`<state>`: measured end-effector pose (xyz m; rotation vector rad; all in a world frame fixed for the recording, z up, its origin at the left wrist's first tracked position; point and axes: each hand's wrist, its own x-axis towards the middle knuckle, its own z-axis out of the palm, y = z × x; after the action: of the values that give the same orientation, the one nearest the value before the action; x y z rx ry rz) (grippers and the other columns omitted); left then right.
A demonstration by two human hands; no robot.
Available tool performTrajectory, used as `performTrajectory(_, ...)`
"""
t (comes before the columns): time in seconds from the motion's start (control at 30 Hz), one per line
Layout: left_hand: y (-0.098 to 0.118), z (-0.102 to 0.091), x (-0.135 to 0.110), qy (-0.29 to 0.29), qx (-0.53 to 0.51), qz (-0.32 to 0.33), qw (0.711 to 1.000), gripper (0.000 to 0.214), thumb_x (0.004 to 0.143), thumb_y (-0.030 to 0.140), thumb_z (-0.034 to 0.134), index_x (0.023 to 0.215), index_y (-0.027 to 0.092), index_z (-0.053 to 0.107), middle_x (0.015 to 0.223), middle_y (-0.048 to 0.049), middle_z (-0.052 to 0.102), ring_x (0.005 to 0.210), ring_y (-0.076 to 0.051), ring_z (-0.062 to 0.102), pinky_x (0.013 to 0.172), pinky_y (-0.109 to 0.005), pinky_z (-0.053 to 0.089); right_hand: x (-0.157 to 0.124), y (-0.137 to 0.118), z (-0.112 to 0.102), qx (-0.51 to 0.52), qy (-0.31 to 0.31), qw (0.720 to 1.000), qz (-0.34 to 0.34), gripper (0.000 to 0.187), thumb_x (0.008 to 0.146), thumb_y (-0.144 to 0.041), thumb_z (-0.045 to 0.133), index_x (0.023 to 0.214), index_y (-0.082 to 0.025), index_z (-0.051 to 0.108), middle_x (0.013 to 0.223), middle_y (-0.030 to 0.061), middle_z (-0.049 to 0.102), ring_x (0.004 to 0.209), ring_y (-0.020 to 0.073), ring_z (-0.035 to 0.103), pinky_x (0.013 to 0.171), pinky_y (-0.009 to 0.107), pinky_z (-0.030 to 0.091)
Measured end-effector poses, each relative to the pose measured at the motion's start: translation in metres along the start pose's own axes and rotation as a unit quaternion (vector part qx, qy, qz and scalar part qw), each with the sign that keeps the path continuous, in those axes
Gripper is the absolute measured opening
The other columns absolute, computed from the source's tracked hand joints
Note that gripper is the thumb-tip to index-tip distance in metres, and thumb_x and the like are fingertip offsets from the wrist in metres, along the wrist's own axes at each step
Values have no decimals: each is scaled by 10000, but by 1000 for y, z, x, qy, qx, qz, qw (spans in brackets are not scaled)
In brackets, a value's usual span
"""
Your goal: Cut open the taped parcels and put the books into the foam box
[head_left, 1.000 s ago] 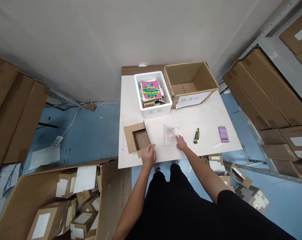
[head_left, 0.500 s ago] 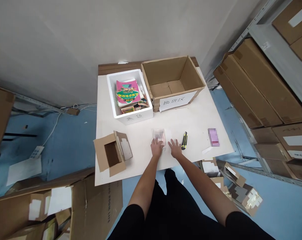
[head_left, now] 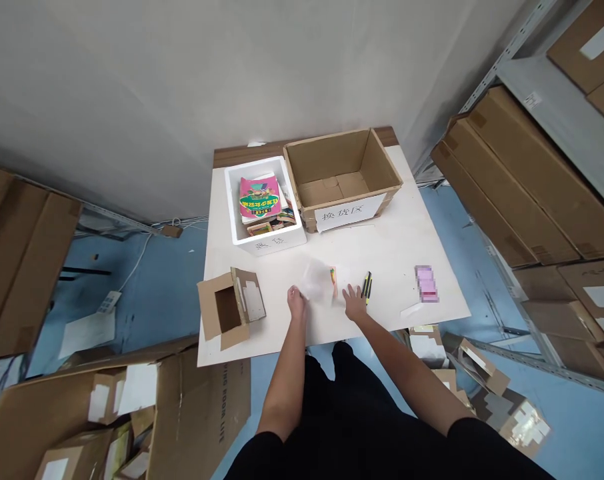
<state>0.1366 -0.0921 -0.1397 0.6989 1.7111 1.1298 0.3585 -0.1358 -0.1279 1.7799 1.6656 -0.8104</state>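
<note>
My left hand (head_left: 296,301) pinches the left edge of a thin, whitish see-through sheet (head_left: 317,281), blurred by motion and lifted off the table. I cannot tell whether it is paper or plastic wrap. Just right of it shows a strip of a small flat item (head_left: 334,281) with orange and green on it; the sheet hides the rest. My right hand (head_left: 355,304) lies on the table with fingers spread, holding nothing. Close beside its fingertips is a black and yellow utility knife (head_left: 367,287).
A white foam box (head_left: 269,245) with books and a cardboard box (head_left: 393,190) with a handwritten label stand at the back. An opened small carton (head_left: 211,303) lies at left. A pixelated purple item (head_left: 426,283) and a paper strip (head_left: 411,310) lie at right on the table (head_left: 382,247).
My left hand has moved left and raised the sheet, which lay flat under it before. The orange strip now shows. My right hand has stayed near the knife. The view has shifted slightly.
</note>
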Motion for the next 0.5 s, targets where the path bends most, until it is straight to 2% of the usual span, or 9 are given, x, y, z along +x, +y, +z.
performTrajectory(0.1,-1,-29,1,53,42,-60,996,162,948,386,521,942,236,580,689,38,547,627,-147,590,657,-291,526,-1,-1,-5,9,-7,1000,2,930,939,-222,557,1748,-305,104,1810,30,-71,1659,381,-5,1263,594,239)
performTrajectory(0.17,-2,-47,-4,82,72,-83,991,139,922,369,537,947,241,585,694,32,554,646,-169,611,653,-313,514,-2,-5,-11,22,5,1000,5,936,941,-225,555,1749,-291,88,1811,68,-32,1660,379,22,1264,592,238)
performTrajectory(0.23,-1,-58,-12,112,95,-95,985,172,926,380,525,1006,250,605,764,3,614,743,-202,660,705,-341,524,-3,-10,-17,34,39,999,-14,937,937,-182,539,1751,-272,85,1811,85,-4,1661,367,52,1267,556,257)
performTrajectory(0.3,3,-57,-21,117,138,-76,981,239,959,404,492,1087,258,631,905,-39,696,902,-226,694,818,-359,538,-3,-18,-22,39,70,995,-63,938,919,-114,519,1751,-269,113,1813,64,1,1663,344,64,1266,501,282)
performTrajectory(0.37,8,-43,-29,42,205,-22,977,286,981,414,485,1139,255,662,1056,-70,748,1036,-234,694,929,-359,533,-2,-27,-25,34,62,991,-110,934,904,-77,518,1745,-287,170,1815,34,7,1663,338,64,1256,483,307)
performTrajectory(0.43,15,-20,-31,-126,258,35,957,278,967,387,545,1144,240,701,1137,-82,771,1093,-235,695,977,-353,528,0,-35,-25,23,33,992,-117,903,904,-78,531,1731,-287,235,1816,33,16,1662,351,59,1242,500,326)
performTrajectory(0.47,18,-8,-29,-193,273,46,941,279,944,365,592,1156,227,710,1165,-93,776,1113,-243,697,988,-359,526,1,-38,-24,19,22,994,-110,881,910,-82,533,1725,-278,261,1817,40,15,1661,360,57,1236,512,332)
performTrajectory(0.5,20,4,-25,-222,293,39,929,282,921,343,631,1154,209,716,1172,-111,781,1124,-257,699,992,-371,525,2,-41,-24,15,16,995,-101,862,916,-84,531,1720,-268,278,1817,46,13,1661,367,55,1233,521,336)
